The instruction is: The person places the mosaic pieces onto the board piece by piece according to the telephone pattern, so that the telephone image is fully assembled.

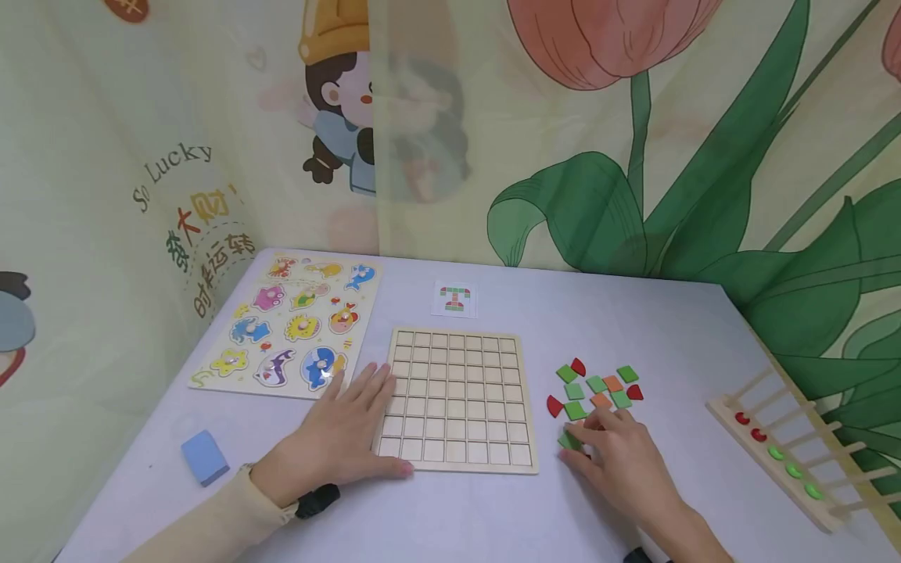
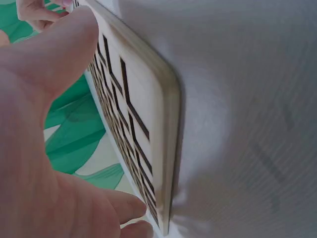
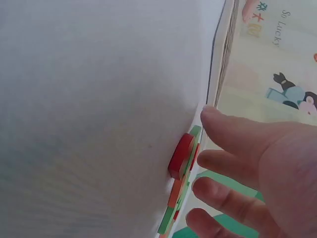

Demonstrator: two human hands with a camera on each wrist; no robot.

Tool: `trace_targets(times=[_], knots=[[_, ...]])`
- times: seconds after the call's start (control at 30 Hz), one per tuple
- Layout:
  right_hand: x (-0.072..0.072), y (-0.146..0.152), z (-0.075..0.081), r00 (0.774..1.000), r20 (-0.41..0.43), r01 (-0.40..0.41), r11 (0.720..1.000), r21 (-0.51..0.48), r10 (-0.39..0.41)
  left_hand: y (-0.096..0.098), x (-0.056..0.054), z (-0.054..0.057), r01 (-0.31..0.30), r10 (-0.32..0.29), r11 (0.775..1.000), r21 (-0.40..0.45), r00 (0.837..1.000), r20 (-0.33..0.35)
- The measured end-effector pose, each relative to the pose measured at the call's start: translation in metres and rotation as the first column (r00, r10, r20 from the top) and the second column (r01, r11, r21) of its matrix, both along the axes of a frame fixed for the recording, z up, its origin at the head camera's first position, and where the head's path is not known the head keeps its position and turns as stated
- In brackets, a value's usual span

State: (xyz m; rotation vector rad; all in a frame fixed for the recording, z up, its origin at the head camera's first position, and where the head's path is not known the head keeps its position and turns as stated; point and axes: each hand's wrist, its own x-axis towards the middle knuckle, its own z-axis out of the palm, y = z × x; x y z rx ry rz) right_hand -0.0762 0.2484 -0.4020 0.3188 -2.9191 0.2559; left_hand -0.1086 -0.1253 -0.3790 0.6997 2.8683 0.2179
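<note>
My left hand (image 1: 338, 438) rests along the left edge of a wooden grid board (image 1: 457, 410), fingers extended, thumb by its near edge. In the left wrist view the thumb (image 2: 64, 47) overlaps the board's rim (image 2: 171, 104). To the right of the board, my right hand (image 1: 619, 450) is over a loose group of small tiles. Its thumb and index finger are on either side of a green square tile (image 1: 568, 440). The right wrist view shows thumb (image 3: 233, 126) and fingers apart, close by a red piece (image 3: 182, 156). An orange tile (image 1: 601, 400) lies just beyond the fingertips.
A pattern card (image 1: 454, 299) lies behind the board. At the left are an animal knob puzzle (image 1: 289, 313) and a blue block (image 1: 205, 457). A wooden peg rack (image 1: 774, 461) with red and green beads stands at the right. Printed curtains (image 1: 436, 219) border the table's back.
</note>
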Motion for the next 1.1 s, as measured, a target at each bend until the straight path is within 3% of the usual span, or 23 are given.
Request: trace_targets(times=[0.33, 0.7, 1.1], knots=[[-0.0016, -0.0063, -0.0011, 0.999, 0.029, -0.026, 0.997, 0.067, 0.024, 0.0057, -0.0006, -0.0035, -0.029, 0.031, 0.999, -0.027, 0.997, 0.073], [-0.0001, -0.0059, -0.0017, 0.997, -0.006, -0.082, 0.996, 0.026, 0.082, 0.0084, -0.0014, -0.0034, -0.024, 0.026, 0.999, -0.042, 0.997, 0.069], [-0.0043, -0.0064, 0.0001, 0.996, 0.042, -0.081, 0.997, -0.012, 0.081, 0.0085, -0.0024, -0.0044, -0.021, 0.024, 0.998, -0.051, 0.998, 0.064]])
